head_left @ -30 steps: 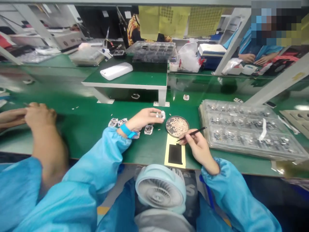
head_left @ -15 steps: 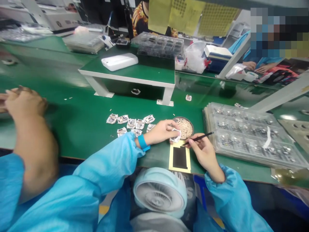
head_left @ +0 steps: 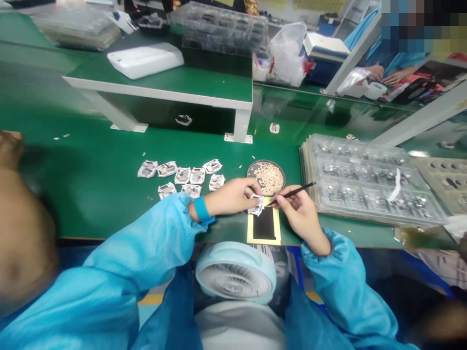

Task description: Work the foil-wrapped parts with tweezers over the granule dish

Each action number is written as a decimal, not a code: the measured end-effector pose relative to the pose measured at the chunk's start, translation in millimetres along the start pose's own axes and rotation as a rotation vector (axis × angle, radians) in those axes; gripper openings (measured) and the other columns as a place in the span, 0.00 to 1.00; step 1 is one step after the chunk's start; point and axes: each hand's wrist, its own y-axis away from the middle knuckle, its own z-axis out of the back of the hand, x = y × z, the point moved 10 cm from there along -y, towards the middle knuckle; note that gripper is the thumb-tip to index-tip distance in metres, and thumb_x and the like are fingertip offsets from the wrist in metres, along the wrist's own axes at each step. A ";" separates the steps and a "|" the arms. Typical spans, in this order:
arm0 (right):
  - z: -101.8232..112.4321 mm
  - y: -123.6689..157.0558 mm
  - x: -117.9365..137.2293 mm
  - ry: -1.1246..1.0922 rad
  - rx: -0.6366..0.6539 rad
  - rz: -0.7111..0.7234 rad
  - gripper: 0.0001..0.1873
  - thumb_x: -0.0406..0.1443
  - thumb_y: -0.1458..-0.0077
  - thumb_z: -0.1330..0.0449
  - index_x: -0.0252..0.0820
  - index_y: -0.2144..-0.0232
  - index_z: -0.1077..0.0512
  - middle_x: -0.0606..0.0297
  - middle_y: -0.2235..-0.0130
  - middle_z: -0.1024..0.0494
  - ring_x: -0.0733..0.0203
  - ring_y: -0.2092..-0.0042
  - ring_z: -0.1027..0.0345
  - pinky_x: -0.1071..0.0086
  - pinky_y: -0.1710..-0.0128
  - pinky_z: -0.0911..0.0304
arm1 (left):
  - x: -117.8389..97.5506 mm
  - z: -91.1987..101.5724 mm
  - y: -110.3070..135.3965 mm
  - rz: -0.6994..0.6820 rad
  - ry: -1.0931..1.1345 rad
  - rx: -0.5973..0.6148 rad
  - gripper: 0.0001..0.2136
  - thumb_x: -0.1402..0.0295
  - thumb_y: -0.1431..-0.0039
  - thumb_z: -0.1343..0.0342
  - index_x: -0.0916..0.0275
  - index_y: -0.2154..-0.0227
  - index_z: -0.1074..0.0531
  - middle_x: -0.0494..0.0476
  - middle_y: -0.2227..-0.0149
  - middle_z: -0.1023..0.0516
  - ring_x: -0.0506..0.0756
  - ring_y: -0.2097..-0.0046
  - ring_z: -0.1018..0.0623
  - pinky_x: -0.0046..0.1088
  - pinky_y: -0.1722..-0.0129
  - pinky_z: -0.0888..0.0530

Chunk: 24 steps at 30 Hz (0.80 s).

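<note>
My left hand (head_left: pixel 233 195) pinches a small white frame-like part (head_left: pixel 256 206) between thumb and fingers. Tweezers (head_left: pixel 295 191), dark and slim, are gripped in my right hand (head_left: pixel 301 214), their tip pointing left close to that part. Under and in front of the hands lies a yellow sheet with a black rectangle (head_left: pixel 264 224). Just behind them sits a round dark dish (head_left: pixel 249 171) holding many tiny beige pieces. Several similar white parts (head_left: pixel 190 175) with grey components inside lie on the green table left of my left hand.
A stack of clear trays (head_left: pixel 365 192) with small parts stands at the right. A low green-topped shelf (head_left: pixel 204 87) on white legs carries a white case (head_left: pixel 146 60). A round fan (head_left: pixel 236 274) is at my lap. Another person's arm (head_left: pixel 25 233) rests at the left.
My view has shifted, so the table appears higher and further left. The tweezers' tip is nearer the white part. The co-worker's hand at the left is now mostly out of frame.
</note>
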 end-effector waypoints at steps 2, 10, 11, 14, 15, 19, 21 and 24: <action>-0.2 -0.3 1.0 -0.016 0.001 -0.002 0.11 0.40 0.38 0.33 0.44 0.60 0.31 0.65 0.64 0.21 0.63 0.65 0.22 0.69 0.62 0.23 | -1.9 -0.3 1.1 0.003 -0.012 0.001 0.09 0.67 0.43 0.38 0.63 0.62 0.28 0.53 0.71 0.20 0.50 0.71 0.23 0.24 0.70 0.31; 7.0 6.7 30.1 -0.053 -0.081 0.193 0.08 0.33 0.37 0.35 0.45 0.59 0.31 0.63 0.61 0.18 0.59 0.60 0.20 0.63 0.59 0.23 | -4.7 0.0 3.1 -0.006 -0.010 -0.045 0.08 0.69 0.43 0.39 0.62 0.62 0.29 0.52 0.72 0.21 0.51 0.72 0.24 0.24 0.71 0.32; 7.0 9.1 34.9 -0.018 -0.089 0.236 0.08 0.32 0.38 0.35 0.45 0.59 0.31 0.62 0.61 0.18 0.58 0.58 0.20 0.62 0.57 0.23 | -3.1 0.3 2.7 0.003 0.000 -0.050 0.08 0.69 0.43 0.39 0.62 0.62 0.30 0.52 0.71 0.21 0.51 0.72 0.24 0.24 0.72 0.32; 2.5 16.5 48.4 0.095 -0.082 0.367 0.10 0.28 0.41 0.34 0.45 0.60 0.28 0.61 0.60 0.17 0.55 0.55 0.20 0.58 0.54 0.24 | 1.3 1.3 1.8 0.027 0.020 -0.059 0.08 0.70 0.44 0.39 0.62 0.62 0.30 0.52 0.71 0.20 0.50 0.72 0.24 0.24 0.72 0.31; 0.0 18.6 52.0 0.132 -0.072 0.404 0.11 0.27 0.42 0.33 0.45 0.60 0.28 0.61 0.59 0.17 0.55 0.55 0.20 0.57 0.54 0.24 | 2.1 1.7 1.7 0.029 0.021 -0.062 0.08 0.70 0.44 0.39 0.62 0.62 0.30 0.53 0.71 0.20 0.50 0.72 0.24 0.24 0.72 0.31; -10.1 22.9 58.7 0.249 -0.023 0.479 0.13 0.25 0.44 0.33 0.45 0.60 0.26 0.61 0.58 0.16 0.54 0.56 0.20 0.57 0.55 0.23 | 2.6 2.6 2.2 0.008 -0.004 -0.071 0.08 0.70 0.44 0.39 0.61 0.62 0.30 0.52 0.70 0.20 0.50 0.72 0.23 0.24 0.72 0.31; -11.7 22.5 57.4 0.277 -0.015 0.461 0.13 0.25 0.43 0.33 0.46 0.59 0.26 0.61 0.58 0.16 0.54 0.55 0.20 0.56 0.54 0.23 | 2.6 2.7 2.5 -0.004 -0.005 -0.073 0.08 0.69 0.43 0.40 0.61 0.62 0.30 0.53 0.69 0.20 0.51 0.70 0.22 0.24 0.71 0.30; -10.7 21.6 55.1 0.288 -0.024 0.427 0.13 0.26 0.43 0.33 0.48 0.59 0.26 0.61 0.57 0.17 0.53 0.54 0.20 0.53 0.53 0.23 | 2.4 2.7 2.5 -0.011 0.008 -0.077 0.08 0.69 0.43 0.39 0.61 0.61 0.30 0.53 0.67 0.19 0.51 0.69 0.21 0.25 0.70 0.29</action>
